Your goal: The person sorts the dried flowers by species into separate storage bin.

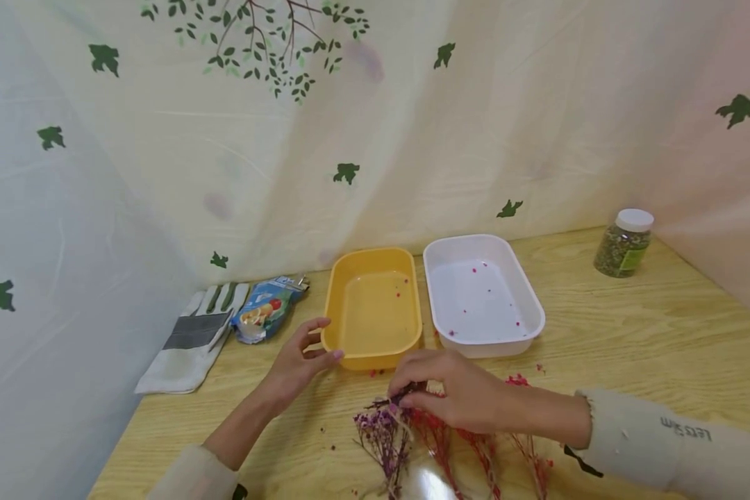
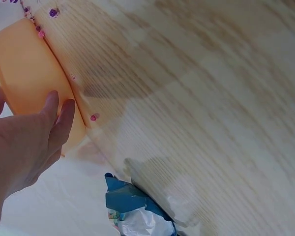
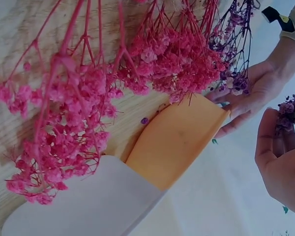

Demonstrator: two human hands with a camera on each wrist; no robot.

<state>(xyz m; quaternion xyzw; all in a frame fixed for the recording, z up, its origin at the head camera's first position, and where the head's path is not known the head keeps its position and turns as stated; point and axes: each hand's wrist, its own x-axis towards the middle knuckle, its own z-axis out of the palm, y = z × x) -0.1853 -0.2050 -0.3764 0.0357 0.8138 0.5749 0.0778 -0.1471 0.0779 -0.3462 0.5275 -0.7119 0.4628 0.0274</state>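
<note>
My right hand (image 1: 453, 389) pinches a small clump of purple dried flowers (image 3: 287, 115) between thumb and fingertips. It is above a bunch of purple dried flowers (image 1: 381, 430), whose stems point toward me. My left hand (image 1: 296, 364) touches the near left corner of a yellow tray (image 1: 340, 305), thumb at the front rim and fingers spread along the outer side. A few tiny petals lie inside that tray. Bunches of pinkish-red dried flowers (image 3: 172, 54) lie beside the purple bunch, partly hidden under my right forearm in the head view.
To the right of the yellow tray stands a white tray (image 1: 534, 312) with scattered petals. A jar with a white lid (image 1: 625, 243) is at the back right. On the left lie a blue packet (image 1: 269, 305) and white-and-grey gloves (image 1: 190, 340). A patterned curtain (image 1: 387, 125) hangs behind.
</note>
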